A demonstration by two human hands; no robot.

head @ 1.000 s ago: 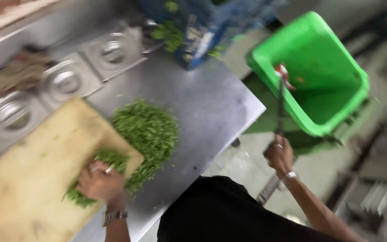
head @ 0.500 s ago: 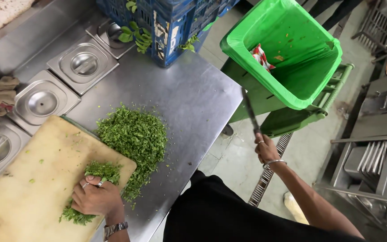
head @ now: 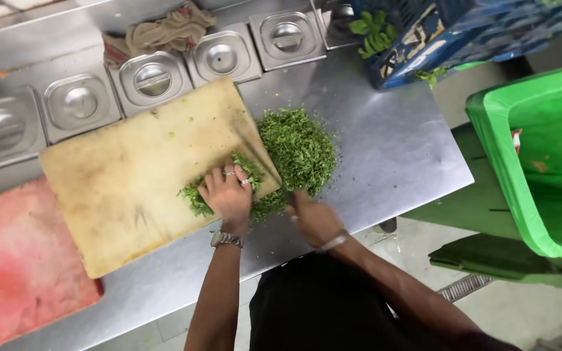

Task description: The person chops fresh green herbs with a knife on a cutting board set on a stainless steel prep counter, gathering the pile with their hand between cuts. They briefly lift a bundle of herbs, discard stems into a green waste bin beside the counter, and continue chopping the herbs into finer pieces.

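The left hand (head: 227, 194) is laid palm down, fingers together, on a small clump of chopped greens (head: 198, 195) at the near right corner of the wooden cutting board (head: 125, 188); rings are seen on two fingers and a wristwatch (head: 226, 240) on the wrist. Just to the right of this hand, the right hand (head: 315, 221) is closed around something dark, probably a knife handle, though the blade cannot be made out, so what is clamped cannot be told for certain. Directly beyond the right hand, and touching the board's right edge, a large heap of chopped greens (head: 299, 148) is spread on the steel table (head: 391, 149). Beyond the left hand, a row of lidded steel containers (head: 151, 79) is set, with a crumpled cloth (head: 164, 32) behind them. Far to the right of the right hand a green bin (head: 541, 162) is seen, and beyond it a blue crate (head: 463, 32) with leafy stems.
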